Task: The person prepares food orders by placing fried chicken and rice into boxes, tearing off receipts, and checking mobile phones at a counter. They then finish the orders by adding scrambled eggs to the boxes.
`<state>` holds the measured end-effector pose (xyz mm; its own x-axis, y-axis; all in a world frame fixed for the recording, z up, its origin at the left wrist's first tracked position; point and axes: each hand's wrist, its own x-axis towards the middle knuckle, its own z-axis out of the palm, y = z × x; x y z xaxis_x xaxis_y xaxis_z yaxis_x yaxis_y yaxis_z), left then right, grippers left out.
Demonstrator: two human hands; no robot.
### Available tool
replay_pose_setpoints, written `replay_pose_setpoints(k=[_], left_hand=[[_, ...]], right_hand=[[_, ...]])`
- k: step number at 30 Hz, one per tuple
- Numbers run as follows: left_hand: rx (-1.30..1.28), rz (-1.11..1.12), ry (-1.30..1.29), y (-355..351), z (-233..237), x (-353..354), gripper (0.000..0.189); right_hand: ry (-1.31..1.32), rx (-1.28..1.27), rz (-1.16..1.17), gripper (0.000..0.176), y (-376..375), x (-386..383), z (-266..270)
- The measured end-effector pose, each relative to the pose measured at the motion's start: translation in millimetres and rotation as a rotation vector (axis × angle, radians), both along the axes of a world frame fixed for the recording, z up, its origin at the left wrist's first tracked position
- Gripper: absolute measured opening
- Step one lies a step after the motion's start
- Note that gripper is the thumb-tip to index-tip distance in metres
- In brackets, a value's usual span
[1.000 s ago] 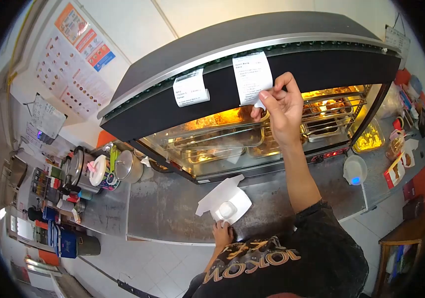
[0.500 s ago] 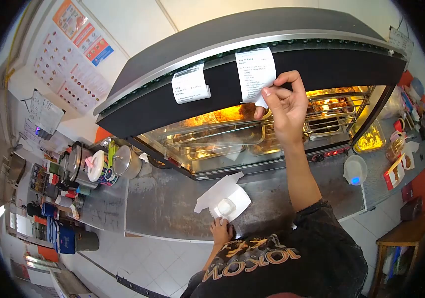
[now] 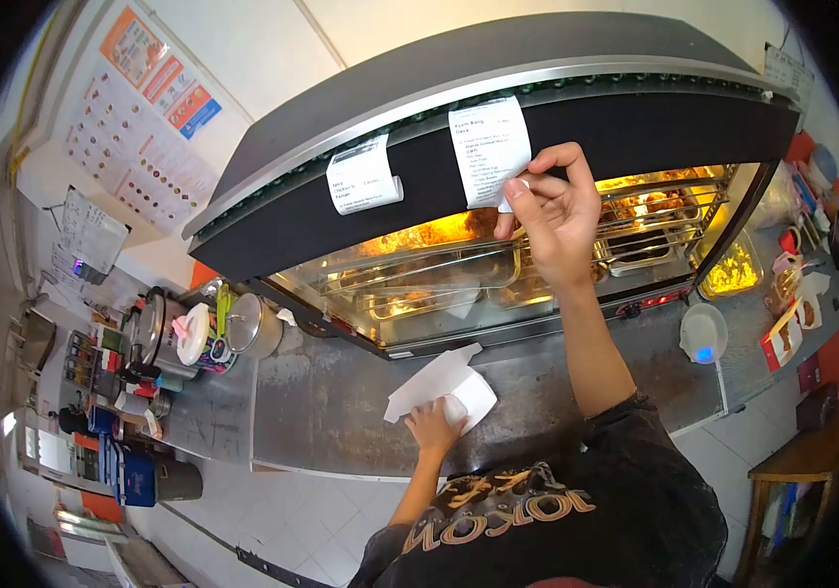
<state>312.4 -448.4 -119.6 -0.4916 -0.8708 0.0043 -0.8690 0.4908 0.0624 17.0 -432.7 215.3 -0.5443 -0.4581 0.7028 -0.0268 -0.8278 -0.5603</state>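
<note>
A printed order slip (image 3: 491,152) hangs from the top edge of the food warmer, and my right hand (image 3: 561,211) pinches its lower right corner between thumb and fingers. To its left hangs a second slip (image 3: 365,178) with a curled bottom end. Down on the steel counter, an unfolded white paper food box (image 3: 475,390) lies with its lid flap toward the warmer. My left hand (image 3: 432,428) reaches into the box, fingers around a small white rounded tub (image 3: 455,409), which they partly cover.
Behind the counter (image 3: 331,416) stands the lit glass food warmer (image 3: 419,338) with trays of browned food on racks. Pots (image 3: 253,325) and utensils crowd the left side. A translucent plastic container (image 3: 703,331) and a yellow-lit tray (image 3: 730,267) are at the right.
My left hand has moved up from the box's near edge onto the white tub. My right hand keeps its pinch on the slip; the view has shifted slightly.
</note>
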Motion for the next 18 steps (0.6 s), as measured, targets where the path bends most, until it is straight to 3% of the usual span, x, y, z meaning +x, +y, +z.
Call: replay_pose_setpoints(k=[5,18], left_hand=[[0.073,0.050,-0.069,-4,-13,0,0.068],[0.009,0.035,0.160,6,-35,7,0.065]], right_hand=[[-0.022,0.004,0.009,0.029,3,1,2],[-0.025,0.036,-0.011,0.027,1,-3,0]])
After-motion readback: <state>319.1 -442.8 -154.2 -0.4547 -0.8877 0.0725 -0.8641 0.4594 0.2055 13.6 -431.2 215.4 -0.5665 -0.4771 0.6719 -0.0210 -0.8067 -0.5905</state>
